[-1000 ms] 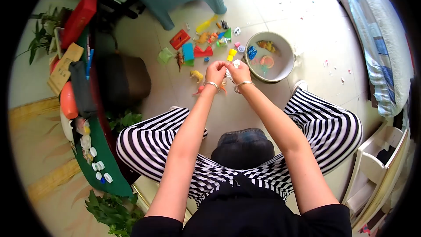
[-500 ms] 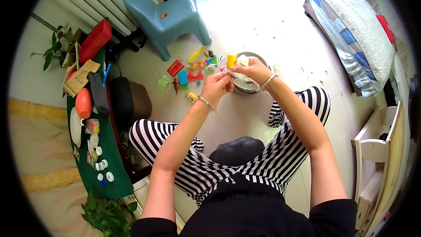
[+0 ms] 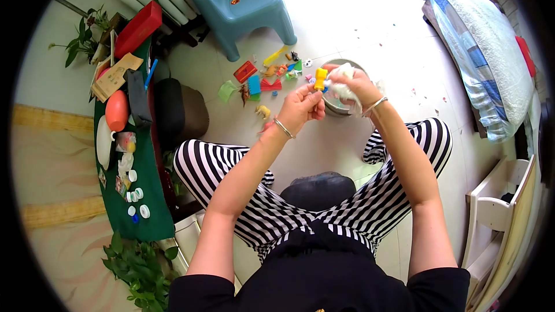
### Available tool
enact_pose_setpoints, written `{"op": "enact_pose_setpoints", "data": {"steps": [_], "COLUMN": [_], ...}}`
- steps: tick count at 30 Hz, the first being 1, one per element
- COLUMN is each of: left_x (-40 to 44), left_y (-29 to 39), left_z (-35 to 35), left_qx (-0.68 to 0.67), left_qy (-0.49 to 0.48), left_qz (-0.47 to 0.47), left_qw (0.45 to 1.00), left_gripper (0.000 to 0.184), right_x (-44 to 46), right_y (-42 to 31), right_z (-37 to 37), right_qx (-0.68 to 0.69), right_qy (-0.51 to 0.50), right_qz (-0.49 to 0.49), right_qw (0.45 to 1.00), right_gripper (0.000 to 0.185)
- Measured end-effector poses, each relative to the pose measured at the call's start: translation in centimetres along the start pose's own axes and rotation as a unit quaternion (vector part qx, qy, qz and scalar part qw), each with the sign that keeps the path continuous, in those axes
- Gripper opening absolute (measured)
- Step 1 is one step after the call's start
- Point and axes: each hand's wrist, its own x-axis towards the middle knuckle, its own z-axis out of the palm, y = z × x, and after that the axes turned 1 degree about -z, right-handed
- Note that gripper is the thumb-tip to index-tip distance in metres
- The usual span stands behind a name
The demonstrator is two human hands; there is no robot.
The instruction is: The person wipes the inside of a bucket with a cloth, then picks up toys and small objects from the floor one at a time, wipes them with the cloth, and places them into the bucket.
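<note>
My left hand (image 3: pixel 304 106) is closed, its thumb and fingertips pinched at the lower end of a small yellow toy (image 3: pixel 320 78). A bit of blue shows beside that toy. My right hand (image 3: pixel 361 85) is curled round a crumpled white cloth (image 3: pixel 347 93), part of which hangs below the fingers. Both hands are above the near side of a round metal basin (image 3: pixel 332 107) on the floor; the hands and cloth hide much of its inside.
Small toys lie left of the basin, among them a red piece (image 3: pixel 245 71), a blue block (image 3: pixel 254 85) and a yellow animal (image 3: pixel 263 111). A blue-grey plastic chair (image 3: pixel 248 6) stands behind. At left is a green-covered table (image 3: pixel 153 214); at right, a bed (image 3: pixel 480 52).
The view has shifted, so the room sits higher and further right. My hands have drawn apart, the right moving away with the cloth. More of the yellow toy shows above my left fingertips.
</note>
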Motion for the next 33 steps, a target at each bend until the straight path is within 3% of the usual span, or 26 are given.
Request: {"op": "enact_pose_setpoints", "data": {"steps": [6, 8, 10, 12, 16, 18, 20, 22, 24, 26, 31, 33], "left_x": [-0.2, -0.2, -0.3, -0.4, -0.2, -0.3, 0.0, -0.1, 0.2, 0.5, 0.9, 1.0], "left_y": [0.4, 0.4, 0.4, 0.4, 0.3, 0.2, 0.2, 0.0, -0.3, -0.7, -0.9, -1.1], "left_z": [0.4, 0.6, 0.6, 0.6, 0.4, 0.1, 0.2, 0.3, -0.2, -0.4, -0.3, -0.6], "left_qx": [-0.054, -0.050, -0.057, -0.065, -0.068, -0.088, -0.106, -0.129, -0.111, -0.093, -0.115, -0.121], "left_qy": [-0.050, -0.056, -0.115, -0.133, -0.127, -0.147, -0.169, -0.114, -0.103, -0.098, -0.038, -0.035], "left_qz": [-0.046, -0.058, -0.065, -0.068, -0.068, -0.071, -0.072, -0.058, -0.054, -0.053, -0.034, -0.031], "left_qw": [0.996, 0.996, 0.990, 0.987, 0.987, 0.983, 0.977, 0.983, 0.987, 0.989, 0.992, 0.992], "left_gripper": [0.029, 0.030, 0.031, 0.031, 0.031, 0.030, 0.029, 0.026, 0.024, 0.022, 0.018, 0.017], "right_x": [0.9, 0.5, 0.5, 0.1, 0.0, 0.3, 1.7, 1.8, 1.1, 0.5, 0.3, 0.4], "right_y": [0.7, 0.0, -0.1, 0.0, 0.2, 0.5, 1.6, 2.1, 2.1, 2.9, 2.3, 2.9], "right_z": [-0.8, -1.5, -1.0, 0.1, -0.1, -0.6, -1.3, -1.3, 0.0, 0.5, 0.1, 0.0], "right_qx": [0.021, 0.148, 0.104, -0.030, -0.020, -0.058, -0.044, -0.063, -0.171, -0.221, -0.286, -0.292], "right_qy": [0.076, -0.007, 0.035, 0.080, 0.065, 0.066, 0.181, 0.178, 0.136, 0.086, 0.123, 0.093], "right_qz": [0.007, -0.028, -0.015, -0.048, -0.140, -0.112, -0.139, -0.180, -0.312, -0.284, -0.238, -0.226], "right_qw": [0.997, 0.989, 0.994, 0.995, 0.988, 0.990, 0.973, 0.965, 0.925, 0.929, 0.920, 0.925], "right_gripper": [0.023, 0.018, 0.017, 0.015, 0.014, 0.014, 0.014, 0.014, 0.015, 0.014, 0.017, 0.017]}}
